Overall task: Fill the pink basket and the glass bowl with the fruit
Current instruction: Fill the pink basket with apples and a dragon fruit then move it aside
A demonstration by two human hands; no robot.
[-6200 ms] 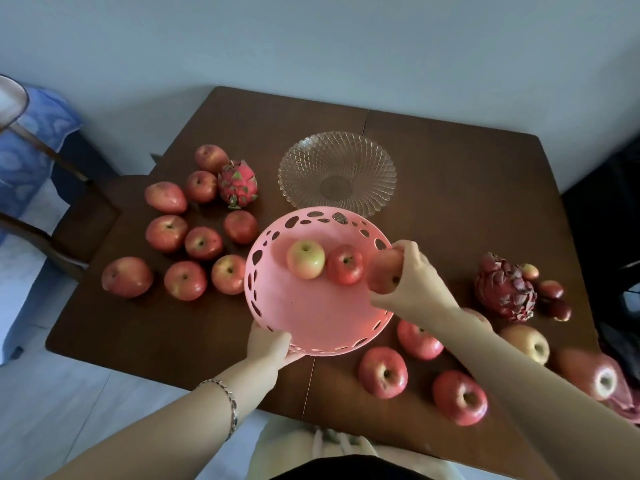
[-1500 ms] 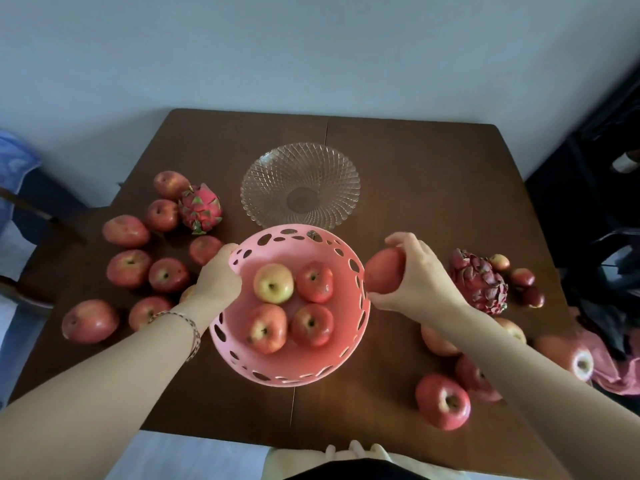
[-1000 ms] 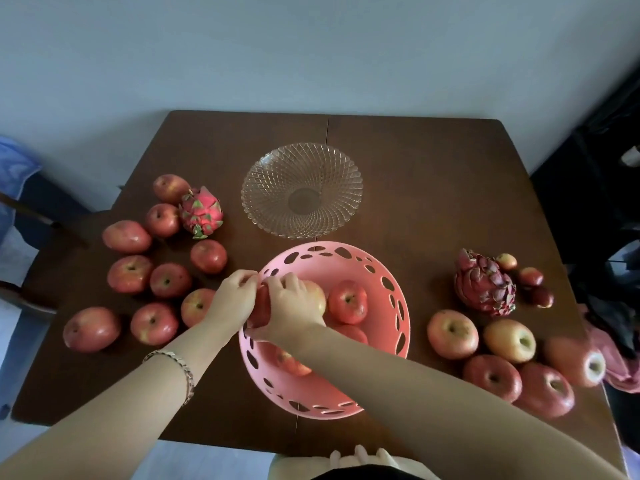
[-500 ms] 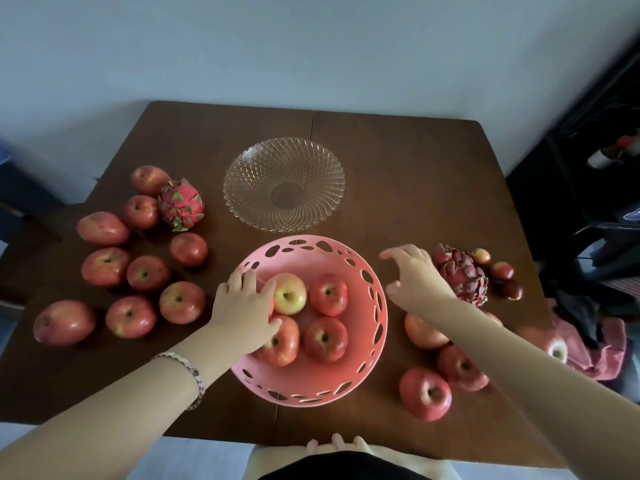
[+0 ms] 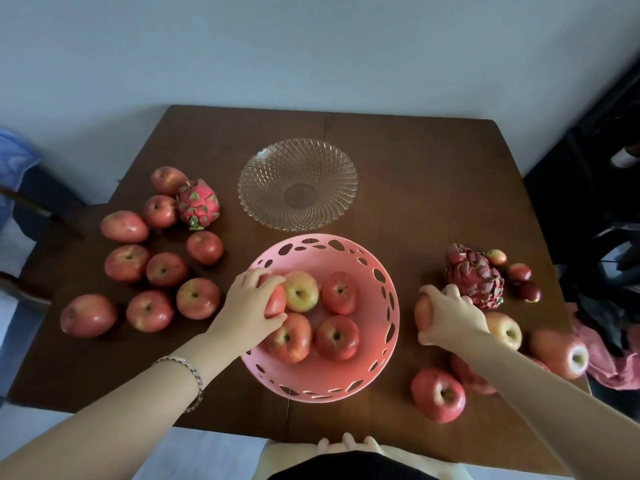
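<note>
One brown desk [image 5: 415, 174] carries everything. The pink basket [image 5: 386, 317] sits at its near middle, with the glass bowl [image 5: 298, 185] just behind. Left of the basket lie a dragon fruit [image 5: 199, 204] and a cluster of apples [image 5: 166, 270]; a darker dragon fruit [image 5: 474, 277] lies right. Four loose apples [image 5: 336, 337] rest in the basket. The left grip [image 5: 252, 303] curls round a fifth apple [image 5: 276, 301] by the basket's left wall. The right grip [image 5: 450, 317] clasps another apple [image 5: 423, 311] just right of the basket.
</note>
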